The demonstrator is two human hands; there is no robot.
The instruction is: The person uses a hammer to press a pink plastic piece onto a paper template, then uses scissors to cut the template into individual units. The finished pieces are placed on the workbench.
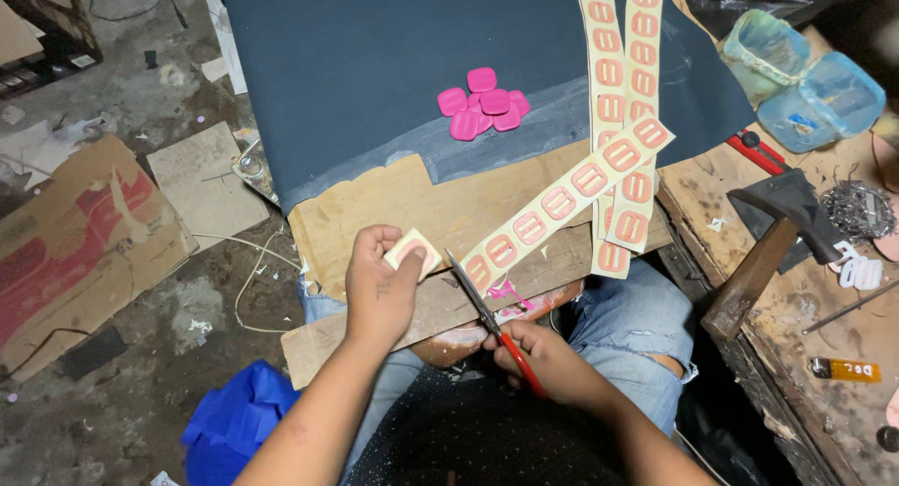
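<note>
I see left hand [382, 282] fingers clamped on a cut square [413, 252]; right hand [543, 357] grips scissors [487, 316] (blades parted) beside the strip [562, 200] running toward upper right.

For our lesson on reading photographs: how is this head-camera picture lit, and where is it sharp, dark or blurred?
Head view: light falls brightest on the pale strip and pink pieces; the floor at left is dim; the top right corner is nearly black; the left hand, right hand and scissors look fairly sharp; the plastic tubs look soft, with slight glare.
</note>
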